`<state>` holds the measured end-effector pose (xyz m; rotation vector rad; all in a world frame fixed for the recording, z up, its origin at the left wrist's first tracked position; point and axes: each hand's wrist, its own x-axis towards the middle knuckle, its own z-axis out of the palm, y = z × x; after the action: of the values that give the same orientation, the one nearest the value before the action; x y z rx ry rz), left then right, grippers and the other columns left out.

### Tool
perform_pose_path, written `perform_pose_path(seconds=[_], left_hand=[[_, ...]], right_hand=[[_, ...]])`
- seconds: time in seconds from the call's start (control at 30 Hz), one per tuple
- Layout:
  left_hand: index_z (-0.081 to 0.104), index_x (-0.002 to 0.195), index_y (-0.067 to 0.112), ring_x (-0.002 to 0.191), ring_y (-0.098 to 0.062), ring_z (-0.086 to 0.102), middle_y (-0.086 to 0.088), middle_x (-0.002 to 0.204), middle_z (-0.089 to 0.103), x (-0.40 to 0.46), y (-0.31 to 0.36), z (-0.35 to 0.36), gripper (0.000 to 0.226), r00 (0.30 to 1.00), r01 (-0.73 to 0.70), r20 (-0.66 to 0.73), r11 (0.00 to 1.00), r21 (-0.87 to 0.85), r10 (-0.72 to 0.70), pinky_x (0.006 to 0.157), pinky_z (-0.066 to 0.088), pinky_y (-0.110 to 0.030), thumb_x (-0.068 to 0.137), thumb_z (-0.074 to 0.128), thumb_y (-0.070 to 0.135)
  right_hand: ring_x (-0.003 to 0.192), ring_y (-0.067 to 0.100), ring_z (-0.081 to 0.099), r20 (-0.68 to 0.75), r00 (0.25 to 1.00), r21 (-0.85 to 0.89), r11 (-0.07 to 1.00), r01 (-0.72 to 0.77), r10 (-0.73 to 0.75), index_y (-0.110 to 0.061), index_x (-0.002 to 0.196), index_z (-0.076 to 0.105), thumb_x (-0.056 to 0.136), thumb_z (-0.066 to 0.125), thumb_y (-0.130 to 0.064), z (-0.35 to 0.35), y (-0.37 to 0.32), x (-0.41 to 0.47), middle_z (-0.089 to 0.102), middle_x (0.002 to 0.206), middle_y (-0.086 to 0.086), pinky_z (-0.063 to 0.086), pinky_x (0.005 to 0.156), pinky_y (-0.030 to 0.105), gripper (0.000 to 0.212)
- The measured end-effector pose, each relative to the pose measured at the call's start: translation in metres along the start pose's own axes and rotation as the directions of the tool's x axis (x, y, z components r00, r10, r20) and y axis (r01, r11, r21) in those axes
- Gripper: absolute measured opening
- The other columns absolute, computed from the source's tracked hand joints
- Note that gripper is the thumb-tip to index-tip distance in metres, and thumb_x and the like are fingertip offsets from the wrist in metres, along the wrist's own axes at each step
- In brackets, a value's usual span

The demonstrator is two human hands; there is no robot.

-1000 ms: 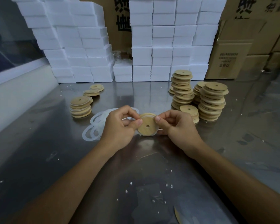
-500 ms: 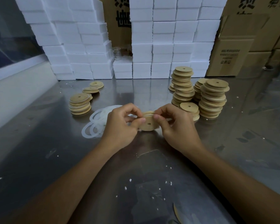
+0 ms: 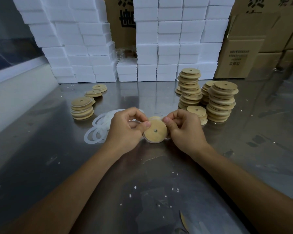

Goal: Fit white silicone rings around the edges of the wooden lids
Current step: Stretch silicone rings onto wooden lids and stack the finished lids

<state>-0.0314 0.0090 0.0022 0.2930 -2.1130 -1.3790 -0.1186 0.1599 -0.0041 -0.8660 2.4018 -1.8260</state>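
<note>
Here, nearest the camera, two bare forearms reach out over a steel table (image 3: pixel 41 166) flecked with white crumbs. Everything else is best placed from the wooden lid (image 3: pixel 155 131), a round disc with a small centre hole, held tilted just above the tabletop between both hands. The left hand (image 3: pixel 125 130) grips its left edge, fingers curled and thumb pressed near the rim; the right hand (image 3: pixel 184 129) pinches the upper right edge with curled fingers in the same way. A pale band seems to follow the lid's lower rim, probably a silicone ring, though the view is too soft to say how far round it sits.

Just left of the lid, partly hidden behind the left hand, a loose heap of white silicone rings (image 3: pixel 98 130) lies flat on the table. Farther left and beyond sits a short stack of lids (image 3: pixel 82 108), and past that two low piles (image 3: pixel 96 91).

Just right of the held lid, behind the right hand, stands a small stack (image 3: pixel 199 114); beyond it rise taller, uneven stacks of lids (image 3: pixel 222 102), touching or nearly touching one another.

Farthest from the lid, white foam boxes (image 3: pixel 167 48) are piled high along the back edge, with brown cardboard cartons (image 3: pixel 243 56) behind and to their right.
</note>
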Motion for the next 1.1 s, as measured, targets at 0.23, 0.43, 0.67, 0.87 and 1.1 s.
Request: perform_pose_path(seconds=[0.23,0.43,0.67,0.87,1.1], left_hand=[[0.065,0.072,0.015,0.073,-0.021,0.073,-0.006,0.087,0.072,0.001,-0.006,0.001,0.021,0.990,0.124,-0.049,0.973,-0.197,-0.136,0.073,0.060,-0.041,0.082,0.073,-0.002],[0.065,0.074,0.019,0.080,-0.021,0.073,-0.004,0.093,0.072,0.001,-0.008,-0.001,0.023,0.993,0.114,-0.022,0.980,-0.166,-0.119,0.077,0.059,-0.040,0.083,0.072,-0.001],[0.069,0.085,0.023,0.084,-0.009,0.071,0.009,0.090,0.072,-0.002,0.001,-0.001,0.023,0.995,-0.100,0.025,0.995,0.030,0.099,0.067,0.059,-0.024,0.083,0.074,0.001],[0.070,0.082,0.019,0.086,-0.007,0.068,0.009,0.087,0.070,-0.004,0.004,0.003,0.015,0.984,-0.180,0.031,0.982,0.066,0.178,0.072,0.058,-0.022,0.084,0.073,0.004],[0.063,0.076,0.023,0.091,-0.015,0.070,0.003,0.093,0.070,-0.003,0.000,0.002,0.023,0.994,-0.102,0.046,0.993,0.057,0.099,0.077,0.059,-0.029,0.086,0.071,0.005]], right_hand=[[0.072,0.026,0.072,0.096,0.995,0.164,0.987,-0.006,-0.010,0.000,0.093,0.065,0.091,0.069,-0.015,0.000,-0.003,-0.003,0.073,0.083,0.016,0.060,0.058,0.031,0.016],[0.068,0.019,0.069,0.107,0.994,0.189,0.982,0.002,-0.023,-0.005,0.087,0.065,0.092,0.067,-0.007,0.000,0.000,-0.001,0.072,0.083,0.019,0.060,0.062,0.029,0.005],[0.080,0.012,0.065,0.097,0.964,-0.064,0.965,0.256,-0.249,-0.013,0.090,0.061,0.093,0.064,-0.008,-0.001,0.000,-0.005,0.066,0.082,-0.009,0.058,0.069,0.040,0.006],[0.080,0.014,0.064,0.126,0.920,-0.173,0.905,0.389,-0.372,-0.010,0.094,0.061,0.094,0.063,-0.008,-0.002,-0.004,-0.007,0.065,0.086,0.000,0.056,0.069,0.038,0.002],[0.081,0.007,0.067,0.040,0.973,-0.071,0.971,0.229,-0.227,-0.014,0.087,0.067,0.088,0.074,-0.020,0.003,-0.003,-0.007,0.070,0.082,-0.005,0.056,0.071,0.026,0.009]])
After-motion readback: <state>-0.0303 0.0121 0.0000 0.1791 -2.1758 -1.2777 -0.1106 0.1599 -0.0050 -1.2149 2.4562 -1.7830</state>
